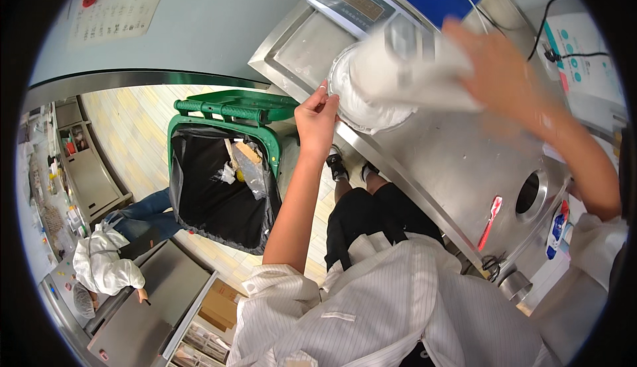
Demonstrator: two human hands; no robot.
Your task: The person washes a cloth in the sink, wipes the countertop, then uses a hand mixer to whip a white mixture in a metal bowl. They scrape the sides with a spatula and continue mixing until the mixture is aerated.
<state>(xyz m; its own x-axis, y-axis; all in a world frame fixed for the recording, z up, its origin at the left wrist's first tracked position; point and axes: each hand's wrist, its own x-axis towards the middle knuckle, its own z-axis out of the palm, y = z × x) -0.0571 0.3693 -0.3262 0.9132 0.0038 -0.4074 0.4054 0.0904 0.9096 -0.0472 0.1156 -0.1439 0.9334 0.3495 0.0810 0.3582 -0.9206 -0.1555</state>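
A clear round tub [366, 122] holding a thick white cream [348, 95] sits on the steel counter. My left hand [317, 118] pinches its near-left rim between thumb and fingers. My right hand [497, 73] is blurred by motion and grips one end of a whitish object [438, 81], also blurred. The other end of that object overlaps the tub's opening and hides part of the cream. Its exact kind is too smeared to tell. A digital scale [348, 1] with a steel platform stands just behind and left of the tub.
Below the counter's left side stands a green bin [273, 153] with a black liner and some waste inside. A red-handled spatula [490, 222] lies near a round counter hole [531, 193]. A person [107, 257] in white works at the far lower left. Black cables [542, 28] hang at right.
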